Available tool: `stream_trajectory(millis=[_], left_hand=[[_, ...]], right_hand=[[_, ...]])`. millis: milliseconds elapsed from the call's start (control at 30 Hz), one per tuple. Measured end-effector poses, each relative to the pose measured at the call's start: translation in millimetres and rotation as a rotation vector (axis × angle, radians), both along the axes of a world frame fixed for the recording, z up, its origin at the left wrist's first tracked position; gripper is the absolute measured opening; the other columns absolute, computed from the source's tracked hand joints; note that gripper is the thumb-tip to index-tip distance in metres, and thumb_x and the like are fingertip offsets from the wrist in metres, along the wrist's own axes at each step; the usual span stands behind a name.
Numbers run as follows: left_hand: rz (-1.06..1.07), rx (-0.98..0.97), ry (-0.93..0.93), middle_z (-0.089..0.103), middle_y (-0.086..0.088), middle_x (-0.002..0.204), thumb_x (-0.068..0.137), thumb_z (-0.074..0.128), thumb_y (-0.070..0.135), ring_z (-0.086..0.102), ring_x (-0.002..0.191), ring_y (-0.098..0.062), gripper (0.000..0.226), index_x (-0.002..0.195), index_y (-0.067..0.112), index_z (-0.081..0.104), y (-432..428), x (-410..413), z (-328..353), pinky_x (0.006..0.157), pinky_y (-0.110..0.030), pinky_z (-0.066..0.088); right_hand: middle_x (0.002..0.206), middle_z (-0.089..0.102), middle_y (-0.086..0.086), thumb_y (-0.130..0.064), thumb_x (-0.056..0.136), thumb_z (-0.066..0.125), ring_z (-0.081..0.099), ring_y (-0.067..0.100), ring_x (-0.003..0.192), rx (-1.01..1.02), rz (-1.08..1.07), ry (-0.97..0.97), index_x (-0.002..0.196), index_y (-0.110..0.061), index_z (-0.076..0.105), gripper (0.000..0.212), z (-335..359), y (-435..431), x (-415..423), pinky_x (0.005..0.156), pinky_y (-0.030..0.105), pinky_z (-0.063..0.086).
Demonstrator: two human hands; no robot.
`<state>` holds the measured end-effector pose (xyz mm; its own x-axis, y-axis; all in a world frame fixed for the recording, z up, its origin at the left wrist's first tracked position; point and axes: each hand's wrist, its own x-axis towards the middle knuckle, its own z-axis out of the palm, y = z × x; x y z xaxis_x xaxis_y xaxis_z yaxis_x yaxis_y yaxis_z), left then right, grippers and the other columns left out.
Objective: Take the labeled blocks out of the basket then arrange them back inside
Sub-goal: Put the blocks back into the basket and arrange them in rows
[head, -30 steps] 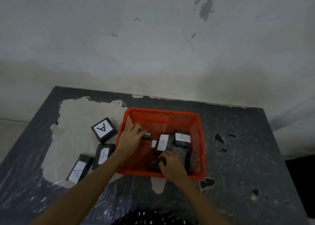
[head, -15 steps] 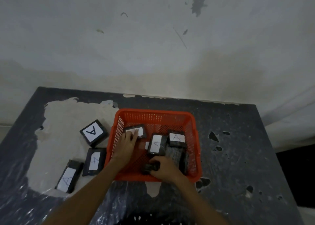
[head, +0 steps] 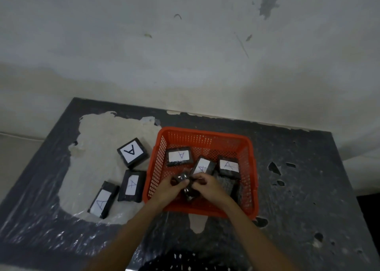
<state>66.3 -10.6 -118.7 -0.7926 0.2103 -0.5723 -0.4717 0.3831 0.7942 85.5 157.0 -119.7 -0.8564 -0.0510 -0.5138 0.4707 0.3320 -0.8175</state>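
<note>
Dark block held between both hands over the basket: label side hidden, fingers cover most of it. Block beneath right hand: face dark, no label legible. Both forearms cut off by bottom edge. Counter near edge out of frame. Dark speckled object at bottom edge, unidentifiable.

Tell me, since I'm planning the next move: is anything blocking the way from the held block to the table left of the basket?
Only the orange plastic basket's left wall lies between. Both hands, left hand and right hand, hold the black wrapped block inside; lifted over, bare tabletop is free.
</note>
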Motion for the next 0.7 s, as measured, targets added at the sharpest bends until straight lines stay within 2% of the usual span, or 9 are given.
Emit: stream_trajectory(millis=[67, 133, 200, 267, 367, 500, 600, 700], left_hand=[[0.069, -0.086, 0.104, 0.059, 0.009, 0.103, 0.076, 0.072, 0.038, 0.055, 0.097, -0.009, 0.044, 0.114, 0.023, 0.056, 4, 1, 0, 0.085, -0.022, 0.039], [0.141, -0.177, 0.173, 0.054, 0.008, 0.100, 0.071, 0.078, 0.033, 0.050, 0.094, -0.010, 0.054, 0.115, 0.017, 0.051, 7, 1, 2, 0.085, -0.024, 0.038], [0.145, -0.225, 0.257, 0.051, 0.008, 0.101, 0.069, 0.080, 0.026, 0.048, 0.094, -0.009, 0.055, 0.112, 0.017, 0.048, 7, 0, 4, 0.086, -0.025, 0.039], [0.092, -0.210, 0.321, 0.052, 0.010, 0.103, 0.069, 0.078, 0.020, 0.049, 0.097, -0.008, 0.050, 0.109, 0.023, 0.047, 7, -1, 7, 0.089, -0.028, 0.040], [-0.037, -0.146, 0.338, 0.055, 0.014, 0.104, 0.071, 0.071, 0.007, 0.052, 0.098, -0.004, 0.044, 0.099, 0.032, 0.048, 2, -3, 8, 0.089, -0.028, 0.042], [-0.099, -0.085, 0.320, 0.056, 0.010, 0.097, 0.067, 0.069, -0.005, 0.052, 0.093, -0.003, 0.043, 0.088, 0.028, 0.051, -9, -6, -2, 0.074, -0.019, 0.041], [-0.223, -0.178, 0.375, 0.058, 0.004, 0.089, 0.070, 0.069, -0.003, 0.055, 0.087, -0.011, 0.032, 0.081, 0.022, 0.050, -14, -13, -11, 0.074, -0.023, 0.043], [-0.425, -0.417, 0.428, 0.055, 0.000, 0.097, 0.078, 0.063, 0.005, 0.052, 0.093, -0.015, 0.026, 0.084, 0.021, 0.044, -17, -19, -20, 0.087, -0.033, 0.046]], right_hand=[[0.106, 0.065, -0.001, -0.018, 0.086, 0.063, 0.061, 0.005, 0.093, -0.036, -0.002, 0.013, 0.113, -0.020, 0.061, 0.027, 1, -6, 2, 0.073, 0.014, 0.049], [0.109, 0.064, -0.003, -0.017, 0.086, 0.064, 0.060, 0.005, 0.097, -0.027, 0.033, 0.043, 0.116, -0.019, 0.059, 0.031, 3, -9, 4, 0.074, 0.011, 0.046], [0.111, 0.065, 0.000, -0.016, 0.086, 0.065, 0.059, 0.009, 0.101, 0.012, 0.078, 0.070, 0.117, -0.017, 0.059, 0.032, 6, -5, 5, 0.078, 0.012, 0.045], [0.110, 0.066, 0.002, -0.015, 0.088, 0.063, 0.059, 0.010, 0.100, 0.045, 0.091, 0.085, 0.115, -0.017, 0.060, 0.027, 8, 5, 6, 0.079, 0.013, 0.044], [0.104, 0.065, -0.002, -0.015, 0.090, 0.060, 0.058, 0.005, 0.092, 0.103, 0.042, 0.118, 0.110, -0.021, 0.061, 0.021, 11, 25, 6, 0.071, 0.009, 0.041], [0.100, 0.064, -0.003, -0.011, 0.089, 0.059, 0.060, 0.011, 0.095, 0.223, -0.017, 0.147, 0.104, -0.020, 0.063, 0.018, 10, 49, 7, 0.072, 0.008, 0.041], [0.107, 0.065, 0.006, -0.011, 0.083, 0.061, 0.059, 0.020, 0.101, 0.473, 0.034, 0.218, 0.106, -0.015, 0.062, 0.024, 6, 61, 12, 0.082, 0.021, 0.046], [0.125, 0.056, 0.011, -0.028, 0.079, 0.067, 0.050, 0.029, 0.116, 0.755, 0.180, 0.236, 0.121, -0.013, 0.056, 0.046, 2, 68, 18, 0.100, 0.037, 0.042]])
